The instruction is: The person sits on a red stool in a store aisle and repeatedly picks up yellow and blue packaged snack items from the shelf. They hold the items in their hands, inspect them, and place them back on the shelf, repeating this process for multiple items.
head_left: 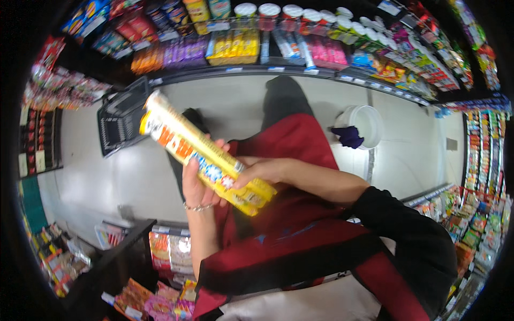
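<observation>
Both hands grip a long yellow snack package (213,168), which is tilted from upper left to lower right above the lap. My left hand (197,182) holds its underside and left edge near the middle, the thumb lying on the front; a chain bracelet circles the wrist. Across the lower right part rests my right hand (261,171), its thumb on the printed face. The package bears large printed writing and looks slightly blurred. Beneath it are a red and black apron (297,140) and dark trouser legs.
A dark shopping basket (120,120) stands on the floor at left. At right is a white bucket (371,128) with a dark purple cloth (348,137) over its rim. Ahead runs a store shelf (281,66) of snack packs and tubs; more shelving (116,257) is behind at lower left.
</observation>
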Demonstrator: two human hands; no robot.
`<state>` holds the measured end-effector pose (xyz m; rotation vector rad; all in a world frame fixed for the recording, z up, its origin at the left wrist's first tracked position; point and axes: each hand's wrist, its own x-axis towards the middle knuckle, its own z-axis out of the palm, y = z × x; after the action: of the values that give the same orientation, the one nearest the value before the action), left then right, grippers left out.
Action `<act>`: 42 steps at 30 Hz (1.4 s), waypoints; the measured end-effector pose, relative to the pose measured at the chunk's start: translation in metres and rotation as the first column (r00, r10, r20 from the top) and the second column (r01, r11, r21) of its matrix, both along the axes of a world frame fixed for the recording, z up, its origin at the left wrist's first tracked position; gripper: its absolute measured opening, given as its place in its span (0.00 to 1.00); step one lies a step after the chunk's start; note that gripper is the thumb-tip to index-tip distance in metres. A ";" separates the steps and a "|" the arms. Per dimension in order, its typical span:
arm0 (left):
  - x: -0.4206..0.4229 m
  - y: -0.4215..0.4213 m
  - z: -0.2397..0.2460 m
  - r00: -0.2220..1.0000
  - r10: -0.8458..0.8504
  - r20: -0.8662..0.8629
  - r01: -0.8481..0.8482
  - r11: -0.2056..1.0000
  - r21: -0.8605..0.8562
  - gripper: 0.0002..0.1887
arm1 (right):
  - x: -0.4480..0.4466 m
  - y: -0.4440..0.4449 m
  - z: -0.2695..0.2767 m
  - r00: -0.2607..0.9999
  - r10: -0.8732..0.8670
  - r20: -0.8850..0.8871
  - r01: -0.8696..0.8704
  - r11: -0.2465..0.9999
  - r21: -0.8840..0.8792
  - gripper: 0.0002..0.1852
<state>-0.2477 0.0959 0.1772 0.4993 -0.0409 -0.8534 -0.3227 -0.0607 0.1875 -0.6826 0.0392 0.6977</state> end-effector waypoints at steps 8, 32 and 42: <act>0.006 -0.036 0.025 0.983 0.072 0.168 -0.125 0.935 0.331 0.24 | -0.013 -0.010 -0.005 0.857 -0.127 0.499 0.454 0.644 -0.616 0.29; -0.004 -0.016 0.032 0.991 -0.010 -0.136 0.042 0.970 0.240 0.17 | -0.022 -0.027 0.016 0.946 -0.321 -0.045 0.312 0.939 -0.148 0.23; 0.001 -0.010 0.027 0.990 -0.104 -0.092 0.107 0.994 0.026 0.31 | -0.019 -0.022 0.031 0.912 -0.372 0.174 0.410 0.859 -0.306 0.26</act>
<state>-0.2465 0.0864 0.2042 0.4905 0.0294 -0.9806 -0.3420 -0.0829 0.2185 -1.0077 0.1970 0.2563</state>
